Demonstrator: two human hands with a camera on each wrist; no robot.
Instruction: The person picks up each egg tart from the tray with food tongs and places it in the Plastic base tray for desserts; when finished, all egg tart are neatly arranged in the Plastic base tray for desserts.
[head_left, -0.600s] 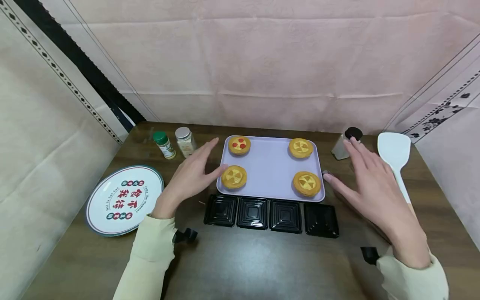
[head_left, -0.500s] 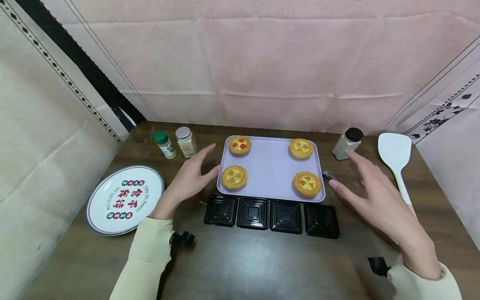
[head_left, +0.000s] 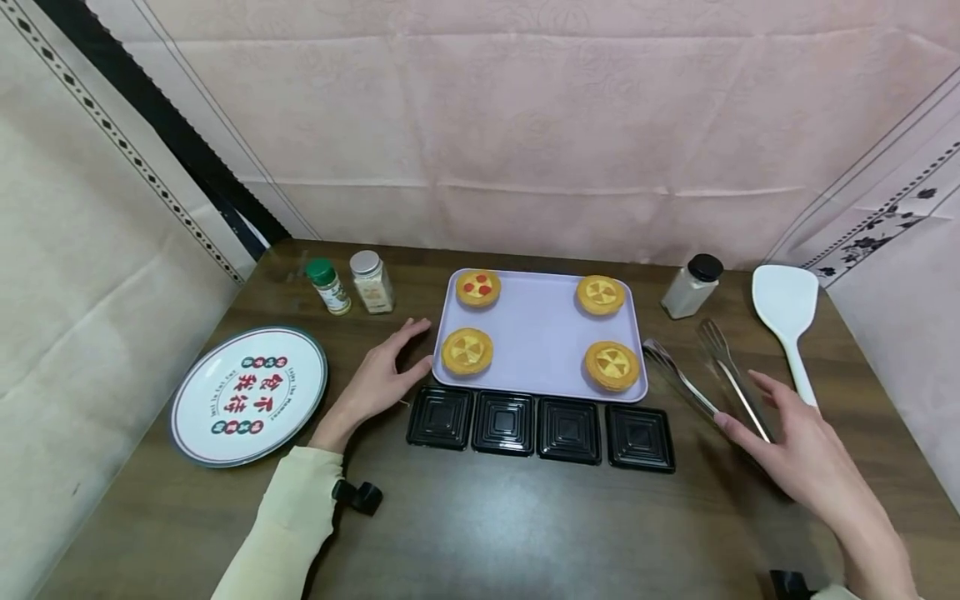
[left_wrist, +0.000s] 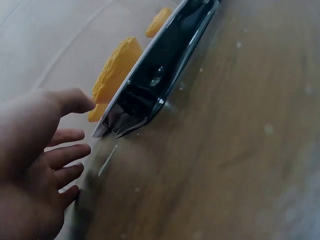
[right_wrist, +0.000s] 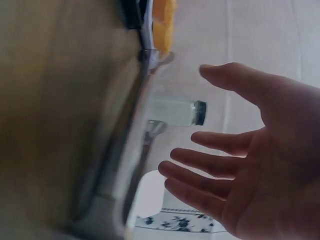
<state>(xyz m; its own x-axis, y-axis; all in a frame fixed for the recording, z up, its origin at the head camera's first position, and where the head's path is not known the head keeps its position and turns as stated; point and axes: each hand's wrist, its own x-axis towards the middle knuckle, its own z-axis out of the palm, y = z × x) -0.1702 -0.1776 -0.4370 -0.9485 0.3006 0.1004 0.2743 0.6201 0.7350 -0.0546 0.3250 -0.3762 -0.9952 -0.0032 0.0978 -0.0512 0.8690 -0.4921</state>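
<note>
My left hand (head_left: pixel 378 379) is beside the left edge of a lilac tray (head_left: pixel 536 333), fingers spread; whether the thumb touches the rim I cannot tell. On the tray sit several small yellow tarts (head_left: pixel 467 351), one topped with red dots. My right hand (head_left: pixel 813 454) hovers with parted fingers over the near end of metal tongs (head_left: pixel 741 392) with fork-like tips; it holds nothing. In the right wrist view, the open palm (right_wrist: pixel 280 150) faces the tongs' broad joined base (right_wrist: pixel 102 215). In the left wrist view, the thumb (left_wrist: pixel 75 101) is close to a tart (left_wrist: pixel 120 70).
A row of black square molds (head_left: pixel 504 423) lies along the tray's near side. An oval plate (head_left: pixel 288 392) with red lettering is at left. Behind it stand a green-capped jar (head_left: pixel 328 287) and a white-capped shaker (head_left: pixel 372 283). At right are a black-capped shaker (head_left: pixel 692 287) and a white spatula (head_left: pixel 786 308).
My right hand has drawn back toward me and right, uncovering the tongs and the black-capped shaker. The left hand has lowered slightly. Tray and tarts stay in place.
</note>
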